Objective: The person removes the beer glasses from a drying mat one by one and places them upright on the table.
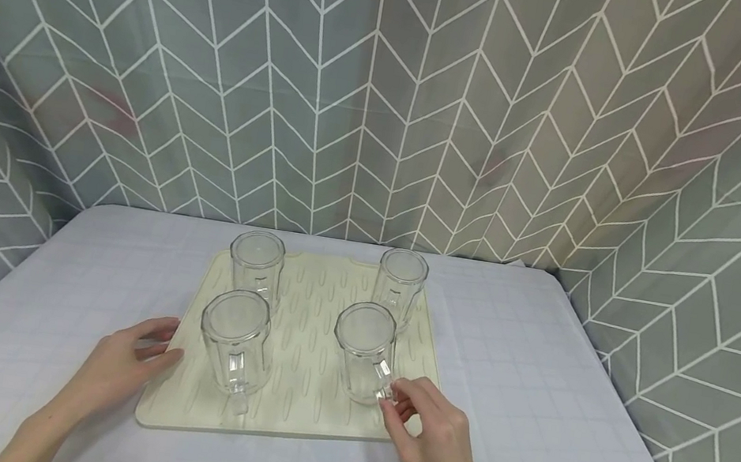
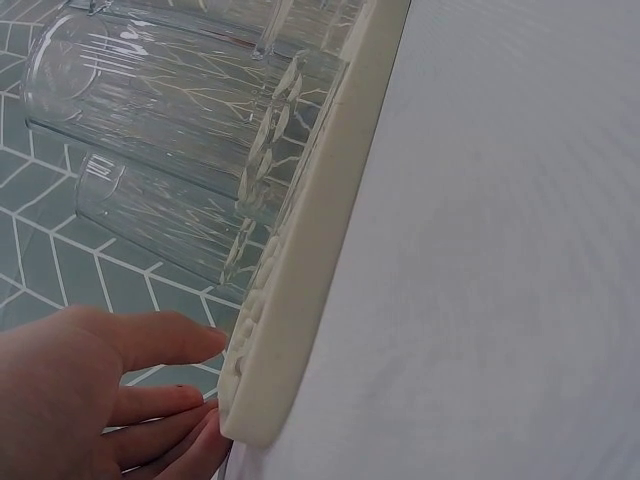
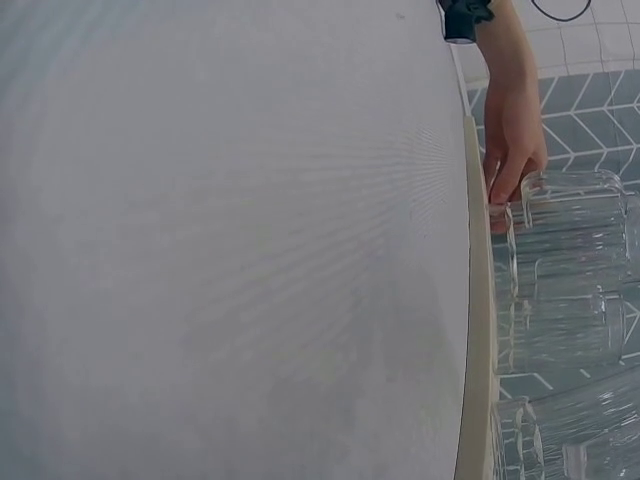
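Clear glass mugs stand on a cream ribbed board [image 1: 293, 411]. At the front right, my right hand [image 1: 436, 440] pinches the handle of one glass mug [image 1: 366, 354] between thumb and fingers. My left hand [image 1: 116, 365] rests at the board's left edge, the thumb over its top and the fingers along its side. Close to that hand is the front left mug [image 1: 235, 342], its handle turned toward me. In the left wrist view, the left hand's thumb and fingertips [image 2: 215, 345] meet the board's corner. The right hand is out of its own wrist view.
Behind the front pair stand a back left mug [image 1: 256, 266] and a back right mug [image 1: 399, 287]. A white cloth [image 1: 530, 414] covers the table around the board. A grey patterned curtain [image 1: 361, 102] hangs along the back and sides.
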Motion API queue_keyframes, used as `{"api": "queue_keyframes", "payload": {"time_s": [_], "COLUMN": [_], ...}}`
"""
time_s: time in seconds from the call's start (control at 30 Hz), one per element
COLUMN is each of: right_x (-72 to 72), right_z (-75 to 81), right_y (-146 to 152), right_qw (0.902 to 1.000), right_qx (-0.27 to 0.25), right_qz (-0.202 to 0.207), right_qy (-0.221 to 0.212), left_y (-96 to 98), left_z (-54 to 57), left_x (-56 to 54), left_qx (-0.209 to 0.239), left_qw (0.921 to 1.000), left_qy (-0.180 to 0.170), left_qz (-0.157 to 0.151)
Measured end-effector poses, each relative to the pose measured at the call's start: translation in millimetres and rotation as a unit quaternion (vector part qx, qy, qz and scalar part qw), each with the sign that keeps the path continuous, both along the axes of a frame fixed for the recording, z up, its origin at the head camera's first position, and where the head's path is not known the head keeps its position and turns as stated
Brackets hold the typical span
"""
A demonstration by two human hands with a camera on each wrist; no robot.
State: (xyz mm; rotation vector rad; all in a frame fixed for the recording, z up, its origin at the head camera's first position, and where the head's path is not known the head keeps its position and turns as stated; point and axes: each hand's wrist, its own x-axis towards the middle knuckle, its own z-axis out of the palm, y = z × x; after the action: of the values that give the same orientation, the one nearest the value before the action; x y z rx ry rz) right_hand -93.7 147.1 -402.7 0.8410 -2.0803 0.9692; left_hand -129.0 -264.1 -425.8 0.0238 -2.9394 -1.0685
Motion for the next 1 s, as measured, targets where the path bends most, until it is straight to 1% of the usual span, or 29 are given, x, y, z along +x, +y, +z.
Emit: {"api": "queue_keyframes", "payload": {"time_s": [0.17, 0.4, 0.77, 1.0], "right_x": [-0.3, 0.2, 0.5, 2.0], "right_z": [0.3, 1.9, 7.6, 10.7], "right_y": [-0.1, 0.5, 1.9, 1.6], "right_qw": [1.0000, 1.0000, 0.9995, 0.9994], "right_qx": [-0.006, -0.007, -0.015, -0.014], "right_qz": [0.002, 0.001, -0.005, 0.002], "right_qy": [-0.001, 0.005, 0.029, 0.032], "left_y": [-0.5, -1.4, -1.0, -1.3], "left_z": [-0.3, -1.6, -2.3, -2.9], "left_x": [0.3, -0.2, 0.0, 0.1], "left_qx": [-0.001, 0.000, -0.003, -0.006], "left_qw": [1.0000, 1.0000, 1.0000, 1.0000], "left_qy": [-0.006, -0.003, -0.002, -0.004], "left_qz": [0.003, 0.001, 0.002, 0.002]}}
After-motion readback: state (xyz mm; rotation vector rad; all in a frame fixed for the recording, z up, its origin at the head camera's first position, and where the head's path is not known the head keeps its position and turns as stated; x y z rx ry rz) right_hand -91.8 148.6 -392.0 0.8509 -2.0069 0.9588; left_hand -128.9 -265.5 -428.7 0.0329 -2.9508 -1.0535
